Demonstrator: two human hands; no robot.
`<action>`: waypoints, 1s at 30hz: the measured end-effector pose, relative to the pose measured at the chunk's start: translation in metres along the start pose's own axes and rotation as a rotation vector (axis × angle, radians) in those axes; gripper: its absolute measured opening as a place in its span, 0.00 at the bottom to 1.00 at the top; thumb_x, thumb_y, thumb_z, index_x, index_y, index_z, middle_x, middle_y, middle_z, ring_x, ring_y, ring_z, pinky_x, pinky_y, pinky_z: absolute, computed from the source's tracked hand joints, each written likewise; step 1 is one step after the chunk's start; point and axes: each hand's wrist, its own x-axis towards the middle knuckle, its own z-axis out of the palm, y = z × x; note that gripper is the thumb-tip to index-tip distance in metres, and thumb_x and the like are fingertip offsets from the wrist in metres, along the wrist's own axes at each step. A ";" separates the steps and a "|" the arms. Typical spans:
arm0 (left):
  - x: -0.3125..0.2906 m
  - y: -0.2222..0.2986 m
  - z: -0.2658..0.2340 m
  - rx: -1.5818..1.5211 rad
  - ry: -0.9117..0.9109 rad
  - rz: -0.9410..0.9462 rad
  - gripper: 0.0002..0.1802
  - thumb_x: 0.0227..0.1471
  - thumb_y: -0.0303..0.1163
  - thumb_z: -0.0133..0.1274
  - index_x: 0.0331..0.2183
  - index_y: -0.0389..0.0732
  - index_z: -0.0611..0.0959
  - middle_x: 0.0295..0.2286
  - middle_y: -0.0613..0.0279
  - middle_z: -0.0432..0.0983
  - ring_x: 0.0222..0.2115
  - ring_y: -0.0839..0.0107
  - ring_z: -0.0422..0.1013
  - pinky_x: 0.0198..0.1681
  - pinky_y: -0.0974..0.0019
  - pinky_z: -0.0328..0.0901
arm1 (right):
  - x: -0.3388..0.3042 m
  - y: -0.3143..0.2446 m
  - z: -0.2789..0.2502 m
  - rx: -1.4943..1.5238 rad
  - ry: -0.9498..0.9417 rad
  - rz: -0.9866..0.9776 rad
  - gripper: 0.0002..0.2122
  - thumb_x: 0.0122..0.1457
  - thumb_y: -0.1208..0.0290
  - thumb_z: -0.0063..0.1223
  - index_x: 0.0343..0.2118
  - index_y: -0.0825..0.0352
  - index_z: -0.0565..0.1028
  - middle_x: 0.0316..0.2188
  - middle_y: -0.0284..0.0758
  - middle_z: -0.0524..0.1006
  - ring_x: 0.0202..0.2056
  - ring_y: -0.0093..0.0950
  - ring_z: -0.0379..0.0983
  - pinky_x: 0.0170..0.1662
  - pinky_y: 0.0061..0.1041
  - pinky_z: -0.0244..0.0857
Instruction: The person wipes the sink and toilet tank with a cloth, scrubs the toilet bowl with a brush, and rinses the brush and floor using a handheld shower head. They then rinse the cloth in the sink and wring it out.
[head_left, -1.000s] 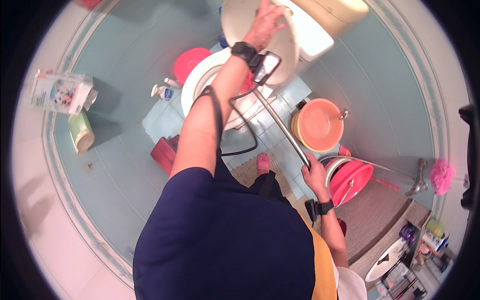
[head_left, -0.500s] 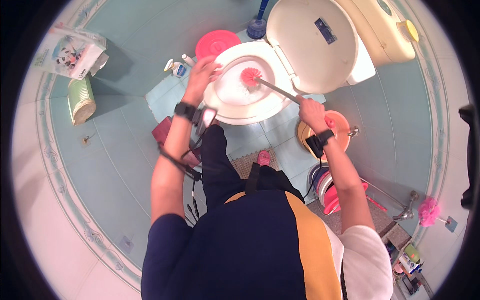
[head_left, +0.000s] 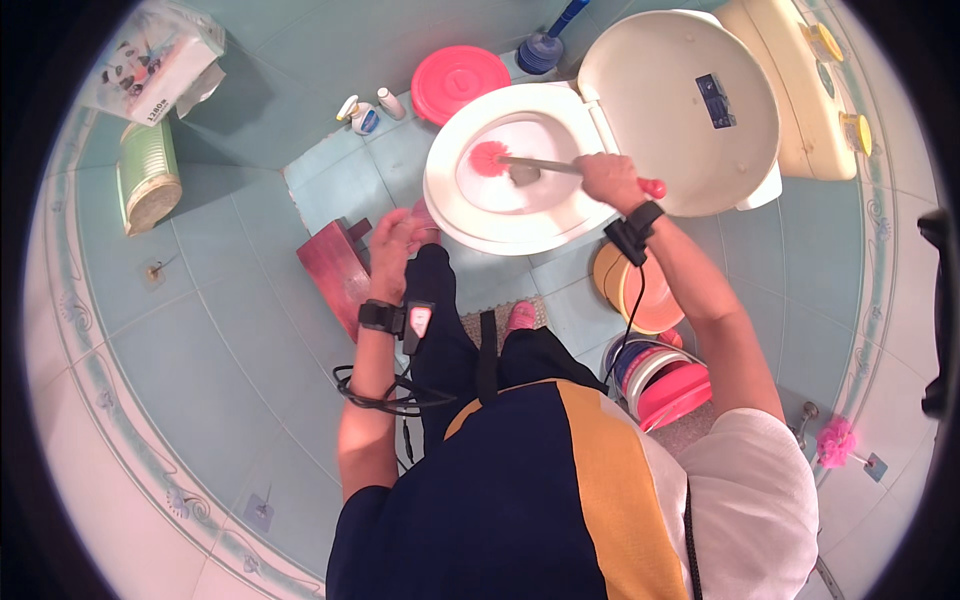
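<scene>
My right hand (head_left: 612, 182) is closed around the handle of a toilet brush (head_left: 540, 163), whose red end sticks out past my grip. The brush's round pink bristle head (head_left: 489, 158) is inside the bowl of the white toilet (head_left: 447, 215), toward its left side. The toilet lid (head_left: 655, 110) stands raised behind the seat. Holding nothing that I can see, my left hand (head_left: 398, 245) hovers above my left knee, to the left of the bowl, with its fingers loosely bent and apart.
Behind the bowl stand a pink lidded bin (head_left: 460, 85), a blue plunger (head_left: 541, 52) and a spray bottle (head_left: 359, 116). A dark red stool (head_left: 335, 270) is at my left. Orange basins (head_left: 655, 295) and stacked buckets (head_left: 660, 385) stand at my right. A cable hangs from my left wrist.
My left hand has drawn back from the bowl rim toward my knee. My right hand has moved toward the lid, and the brush head has shifted slightly left. The view has shifted.
</scene>
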 end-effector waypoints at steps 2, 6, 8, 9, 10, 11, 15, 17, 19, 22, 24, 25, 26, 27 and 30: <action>0.014 -0.025 0.008 -0.010 -0.095 0.066 0.17 0.51 0.32 0.52 0.43 0.38 0.74 0.31 0.63 0.75 0.30 0.73 0.71 0.36 0.70 0.65 | 0.001 0.005 0.012 -0.046 -0.066 0.054 0.09 0.51 0.72 0.45 0.25 0.60 0.79 0.21 0.34 0.78 0.25 0.32 0.78 0.29 0.31 0.70; 0.050 -0.087 0.044 0.209 -0.180 0.107 0.16 0.48 0.33 0.55 0.40 0.37 0.76 0.28 0.60 0.75 0.27 0.71 0.71 0.34 0.69 0.65 | -0.019 -0.027 0.044 -0.247 -0.070 -0.032 0.08 0.51 0.71 0.44 0.26 0.63 0.77 0.20 0.37 0.78 0.24 0.33 0.77 0.26 0.33 0.70; 0.061 -0.107 0.065 0.505 -0.159 0.108 0.17 0.46 0.34 0.56 0.39 0.38 0.77 0.30 0.56 0.75 0.30 0.63 0.72 0.37 0.64 0.65 | -0.034 -0.028 0.038 -0.113 -0.126 0.012 0.06 0.49 0.73 0.46 0.23 0.62 0.77 0.18 0.37 0.76 0.21 0.33 0.76 0.21 0.33 0.67; 0.064 -0.114 0.073 0.684 -0.172 0.202 0.17 0.45 0.33 0.56 0.39 0.37 0.77 0.32 0.55 0.74 0.33 0.62 0.71 0.38 0.63 0.65 | -0.044 -0.016 0.027 -0.018 -0.078 0.002 0.06 0.48 0.73 0.46 0.26 0.62 0.77 0.18 0.38 0.76 0.22 0.35 0.76 0.23 0.35 0.67; 0.067 -0.119 0.082 0.860 -0.181 0.303 0.16 0.44 0.31 0.55 0.38 0.36 0.77 0.35 0.54 0.73 0.35 0.61 0.71 0.40 0.62 0.65 | -0.054 -0.009 0.018 0.059 -0.152 0.040 0.08 0.48 0.74 0.45 0.29 0.61 0.76 0.20 0.39 0.76 0.24 0.37 0.76 0.25 0.36 0.67; 0.072 -0.123 0.091 1.032 -0.185 0.408 0.16 0.44 0.29 0.54 0.38 0.34 0.77 0.37 0.54 0.73 0.38 0.60 0.70 0.41 0.61 0.65 | -0.063 0.001 0.007 0.130 -0.133 0.058 0.10 0.49 0.74 0.44 0.32 0.59 0.76 0.21 0.40 0.76 0.26 0.40 0.75 0.26 0.38 0.68; 0.092 -0.131 0.112 1.402 -0.313 0.663 0.22 0.42 0.32 0.56 0.43 0.38 0.75 0.38 0.52 0.72 0.51 0.56 0.61 0.52 0.49 0.56 | -0.117 0.025 -0.011 0.296 -0.066 0.228 0.15 0.52 0.75 0.43 0.43 0.57 0.73 0.21 0.43 0.74 0.25 0.41 0.73 0.28 0.38 0.66; 0.104 -0.132 0.116 1.535 -0.367 0.645 0.22 0.48 0.41 0.50 0.45 0.41 0.74 0.40 0.53 0.72 0.52 0.58 0.59 0.56 0.41 0.46 | -0.150 0.040 -0.016 0.539 -0.025 0.315 0.16 0.54 0.75 0.45 0.47 0.59 0.72 0.20 0.42 0.73 0.23 0.35 0.72 0.27 0.33 0.65; 0.111 -0.131 0.117 1.700 -0.465 0.585 0.23 0.51 0.46 0.45 0.45 0.42 0.75 0.41 0.54 0.72 0.51 0.58 0.61 0.57 0.38 0.42 | -0.187 0.050 -0.017 0.840 -0.051 0.449 0.17 0.55 0.74 0.47 0.50 0.60 0.71 0.20 0.36 0.72 0.21 0.26 0.70 0.26 0.27 0.64; 0.114 -0.111 0.116 1.775 -0.659 0.462 0.30 0.49 0.56 0.43 0.45 0.44 0.75 0.42 0.56 0.72 0.47 0.59 0.64 0.57 0.37 0.39 | -0.234 0.052 -0.017 1.317 -0.120 0.714 0.18 0.57 0.75 0.46 0.52 0.62 0.69 0.21 0.27 0.69 0.21 0.16 0.62 0.25 0.18 0.60; 0.096 -0.089 0.118 1.790 -0.675 0.464 0.32 0.42 0.54 0.54 0.45 0.43 0.74 0.39 0.56 0.73 0.46 0.60 0.65 0.57 0.37 0.42 | -0.258 0.046 -0.015 1.373 -0.042 0.667 0.19 0.59 0.75 0.43 0.55 0.63 0.66 0.18 0.24 0.63 0.19 0.13 0.57 0.21 0.15 0.53; 0.084 -0.073 0.116 1.808 -0.681 0.572 0.31 0.41 0.51 0.56 0.44 0.43 0.74 0.38 0.57 0.73 0.46 0.60 0.65 0.56 0.38 0.44 | -0.267 0.043 -0.015 1.401 -0.002 0.649 0.19 0.61 0.75 0.42 0.56 0.63 0.64 0.17 0.22 0.61 0.17 0.12 0.55 0.19 0.13 0.50; 0.069 -0.056 0.113 1.825 -0.689 0.678 0.30 0.39 0.47 0.59 0.44 0.43 0.75 0.36 0.57 0.73 0.45 0.61 0.66 0.56 0.38 0.45 | -0.277 0.041 -0.017 1.501 -0.009 0.686 0.20 0.61 0.74 0.42 0.57 0.64 0.63 0.17 0.23 0.61 0.17 0.13 0.55 0.19 0.12 0.50; 0.052 -0.038 0.113 1.828 -0.703 0.772 0.29 0.38 0.43 0.61 0.43 0.42 0.75 0.35 0.57 0.73 0.44 0.61 0.66 0.56 0.39 0.46 | -0.287 0.039 -0.019 1.521 0.046 0.636 0.20 0.61 0.74 0.41 0.57 0.64 0.63 0.17 0.23 0.61 0.16 0.13 0.55 0.18 0.13 0.50; 0.010 0.021 0.139 1.958 -0.641 0.998 0.35 0.28 0.35 0.66 0.43 0.43 0.73 0.35 0.60 0.71 0.42 0.61 0.67 0.57 0.40 0.46 | -0.317 0.041 -0.030 1.610 0.149 0.604 0.20 0.59 0.74 0.42 0.56 0.60 0.64 0.19 0.22 0.61 0.21 0.13 0.56 0.21 0.13 0.53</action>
